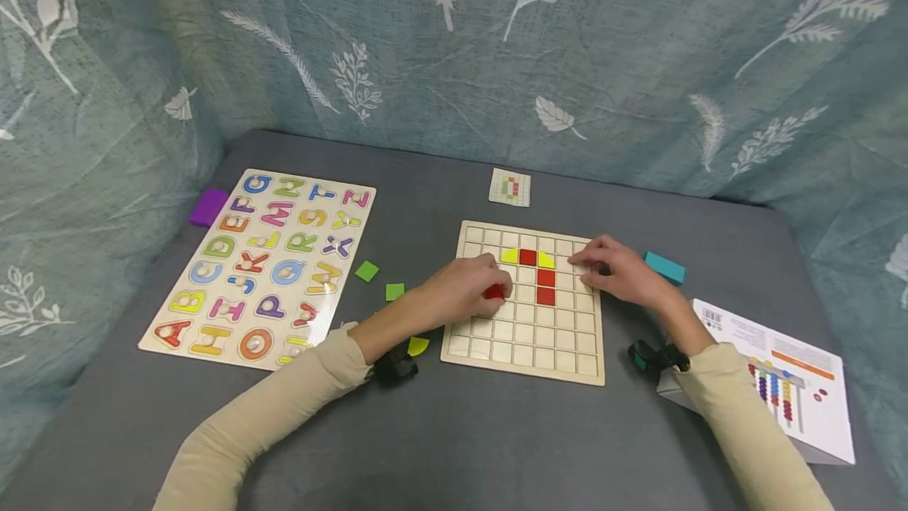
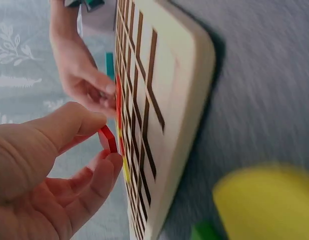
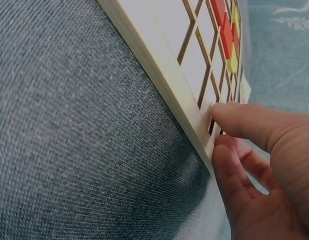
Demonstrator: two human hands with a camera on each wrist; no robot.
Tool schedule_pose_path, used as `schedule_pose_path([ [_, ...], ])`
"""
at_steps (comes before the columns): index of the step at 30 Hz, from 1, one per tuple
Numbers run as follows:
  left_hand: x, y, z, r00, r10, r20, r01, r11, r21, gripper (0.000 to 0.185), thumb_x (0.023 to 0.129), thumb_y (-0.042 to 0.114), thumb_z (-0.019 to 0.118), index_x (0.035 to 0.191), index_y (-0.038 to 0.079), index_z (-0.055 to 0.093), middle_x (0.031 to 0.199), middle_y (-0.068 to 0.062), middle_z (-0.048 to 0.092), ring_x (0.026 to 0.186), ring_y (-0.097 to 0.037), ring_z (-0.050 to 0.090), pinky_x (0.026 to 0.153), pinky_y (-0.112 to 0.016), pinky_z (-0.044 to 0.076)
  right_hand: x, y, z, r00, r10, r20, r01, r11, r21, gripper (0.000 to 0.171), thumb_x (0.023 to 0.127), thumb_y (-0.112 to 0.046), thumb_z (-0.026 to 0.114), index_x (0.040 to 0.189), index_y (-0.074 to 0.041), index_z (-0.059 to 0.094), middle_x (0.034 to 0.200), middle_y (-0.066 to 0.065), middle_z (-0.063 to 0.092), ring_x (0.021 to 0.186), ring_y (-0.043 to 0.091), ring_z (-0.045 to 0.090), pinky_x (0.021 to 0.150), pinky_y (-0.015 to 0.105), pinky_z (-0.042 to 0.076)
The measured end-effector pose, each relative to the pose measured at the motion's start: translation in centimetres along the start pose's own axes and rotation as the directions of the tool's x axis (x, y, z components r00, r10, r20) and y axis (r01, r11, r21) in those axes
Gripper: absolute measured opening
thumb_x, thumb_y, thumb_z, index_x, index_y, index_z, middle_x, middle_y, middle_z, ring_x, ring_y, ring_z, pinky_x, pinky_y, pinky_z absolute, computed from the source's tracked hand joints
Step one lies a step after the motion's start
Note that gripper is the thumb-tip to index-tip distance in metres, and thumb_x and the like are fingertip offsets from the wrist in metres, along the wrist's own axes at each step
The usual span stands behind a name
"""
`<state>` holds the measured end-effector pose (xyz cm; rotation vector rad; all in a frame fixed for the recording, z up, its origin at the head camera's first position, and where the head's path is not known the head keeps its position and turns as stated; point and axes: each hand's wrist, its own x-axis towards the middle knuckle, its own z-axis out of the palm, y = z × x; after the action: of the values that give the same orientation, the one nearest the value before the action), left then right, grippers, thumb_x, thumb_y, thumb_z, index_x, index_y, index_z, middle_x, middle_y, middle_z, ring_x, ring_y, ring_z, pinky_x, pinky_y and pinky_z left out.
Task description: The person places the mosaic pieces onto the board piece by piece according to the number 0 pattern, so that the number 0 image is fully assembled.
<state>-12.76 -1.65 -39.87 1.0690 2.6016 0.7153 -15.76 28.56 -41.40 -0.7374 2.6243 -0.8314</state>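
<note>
My left hand pinches a small red tile between thumb and fingers, over the left side of a wooden grid board. In the left wrist view the tile is tilted, close to the board's surface. Near the board's top lie a yellow rounded tile, a red square and another yellow tile. Two red squares continue down below the right yellow one. At the right edge my right hand rests its thumb and fingertips on the board, holding no tile.
An alphabet puzzle board lies left. Green squares and a yellow piece lie between the boards. A pattern card is behind; a teal block and white box stand right. A purple block is far left.
</note>
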Motion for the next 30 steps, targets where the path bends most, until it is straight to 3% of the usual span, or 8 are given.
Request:
schedule_pose_path([
  [6,1.0,1.8,1.3,0.992,0.116,0.052,-0.116,0.993,-0.003,0.009,0.09,0.011,0.063,0.096,0.015,0.069,0.093,-0.003,0.059,0.079,-0.012,0.051,0.068,-0.021,0.042,-0.1,-0.4,-0.2,1.0,0.006,-0.013,-0.006,1.0,-0.007,0.029,0.092,-0.003,0.062,0.12,0.001,0.064,0.111,0.017,0.052,0.088,0.022,0.054,0.076,0.036,0.045],
  [9,1.5,2.6,1.6,0.987,0.138,0.085,-0.138,0.99,-0.014,0.009,0.091,0.012,0.062,0.098,0.015,0.068,0.094,-0.002,0.058,0.078,-0.012,0.05,0.068,-0.02,0.041,0.0,-0.4,-0.1,1.0,0.001,-0.012,-0.001,1.0,-0.004,0.029,0.092,-0.004,0.062,0.12,0.001,0.065,0.112,0.017,0.052,0.089,0.023,0.055,0.077,0.036,0.045],
  [16,2.1,3.5,2.3,0.984,0.134,0.116,-0.132,0.991,-0.023,0.011,0.091,0.013,0.061,0.1,0.017,0.067,0.095,-0.002,0.056,0.078,-0.011,0.05,0.066,-0.019,0.04,0.3,-0.5,0.1,1.0,0.003,-0.006,-0.003,1.0,-0.001,0.029,0.093,-0.006,0.062,0.121,0.001,0.064,0.113,0.018,0.052,0.091,0.024,0.055,0.078,0.036,0.045],
  [30,3.1,3.8,2.6,0.988,0.13,0.088,-0.13,0.991,0.001,0.008,0.091,0.015,0.064,0.097,0.018,0.068,0.095,0.001,0.056,0.077,-0.011,0.051,0.065,-0.017,0.037,0.3,-0.4,0.0,1.0,0.007,0.006,-0.007,1.0,-0.001,0.03,0.093,-0.006,0.063,0.122,0.001,0.064,0.112,0.016,0.052,0.09,0.022,0.053,0.075,0.034,0.044],
])
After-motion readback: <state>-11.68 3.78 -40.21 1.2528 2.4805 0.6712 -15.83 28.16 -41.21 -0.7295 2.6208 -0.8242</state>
